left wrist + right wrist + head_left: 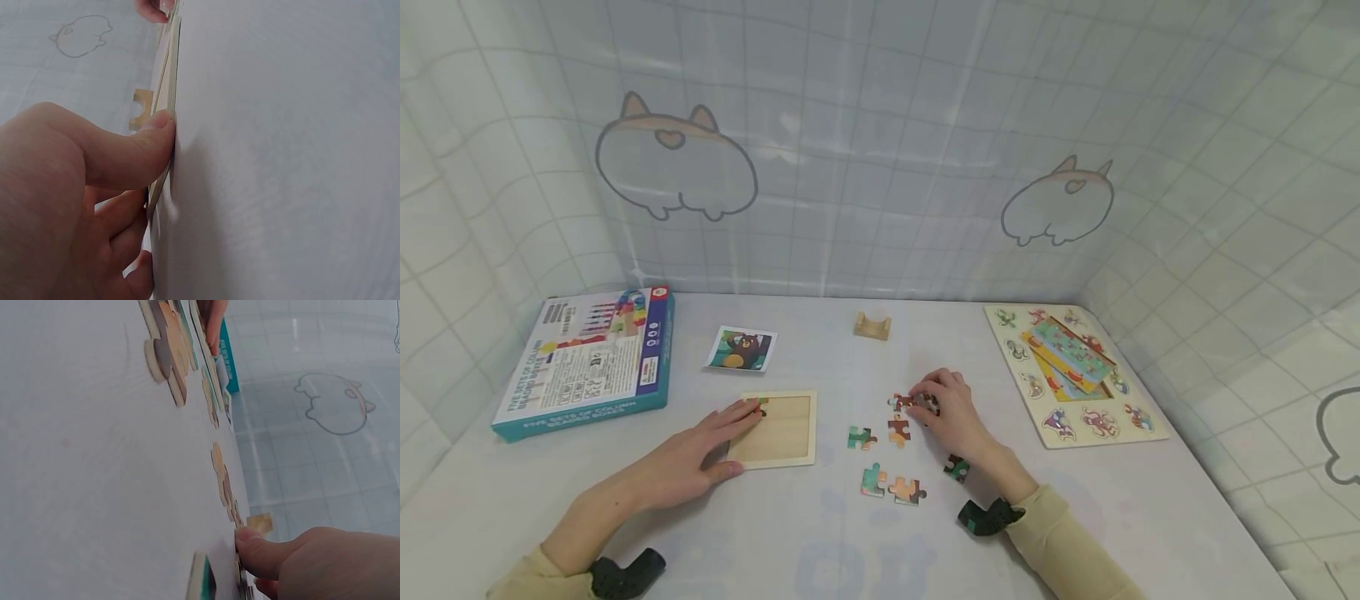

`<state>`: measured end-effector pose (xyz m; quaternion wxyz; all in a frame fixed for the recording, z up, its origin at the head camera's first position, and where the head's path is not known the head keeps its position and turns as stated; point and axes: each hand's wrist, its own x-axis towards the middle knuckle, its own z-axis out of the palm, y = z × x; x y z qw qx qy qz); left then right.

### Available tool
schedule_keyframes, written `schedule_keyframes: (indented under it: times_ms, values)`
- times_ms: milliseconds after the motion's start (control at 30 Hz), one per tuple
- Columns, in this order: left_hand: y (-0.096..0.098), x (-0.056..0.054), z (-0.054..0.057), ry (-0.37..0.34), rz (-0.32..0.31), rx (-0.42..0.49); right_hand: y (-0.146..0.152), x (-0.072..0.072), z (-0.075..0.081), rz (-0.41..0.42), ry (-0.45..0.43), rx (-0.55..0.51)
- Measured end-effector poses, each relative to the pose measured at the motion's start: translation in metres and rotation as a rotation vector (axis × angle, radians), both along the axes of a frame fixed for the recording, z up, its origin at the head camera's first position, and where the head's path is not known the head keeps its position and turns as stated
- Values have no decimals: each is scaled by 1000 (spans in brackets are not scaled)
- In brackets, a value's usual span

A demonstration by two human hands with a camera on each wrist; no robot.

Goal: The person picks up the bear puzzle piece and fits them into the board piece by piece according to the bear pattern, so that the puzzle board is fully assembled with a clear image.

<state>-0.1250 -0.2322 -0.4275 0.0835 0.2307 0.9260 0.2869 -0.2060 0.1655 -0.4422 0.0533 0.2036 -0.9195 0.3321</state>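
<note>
Left grip (688, 458): stretched loose over left side of wooden tray (790, 429), touching near corner with thumb.
Right grip (951, 418): curled, pinching brown puzzle piece (899, 402), right of tray.
Loose pieces (907, 490): at least 5 more on tabletop (842, 542), right of tray.
Tray piece (763, 402): in far-left corner, partly hidden by left grip.
Picture card (742, 350): beyond tray.

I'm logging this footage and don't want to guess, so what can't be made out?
- Head view: parts of the brown jigsaw pieces, behind the right hand.
- Head view: the wooden tray's left side, partly under the left hand.
- Head view: the beaded-boxes carton's fine print, too small.
- Right wrist view: the green-and-black jigsaw piece, cut off by the bottom edge.
</note>
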Motion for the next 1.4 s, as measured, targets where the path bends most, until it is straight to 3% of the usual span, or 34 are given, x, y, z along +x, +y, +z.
schedule_keyframes:
  times_ms: [300, 1067, 1400]
  values:
    - [0, 1, 1, -8, 5, 2, 0, 1, -2, 51, 96, 1]
    - [1, 1, 0, -18, 24, -17, -3, 3, -3, 85, 162, 77]
    - [1, 1, 1, -23, 28, -29, -5, 5, -3, 88, 149, 75]
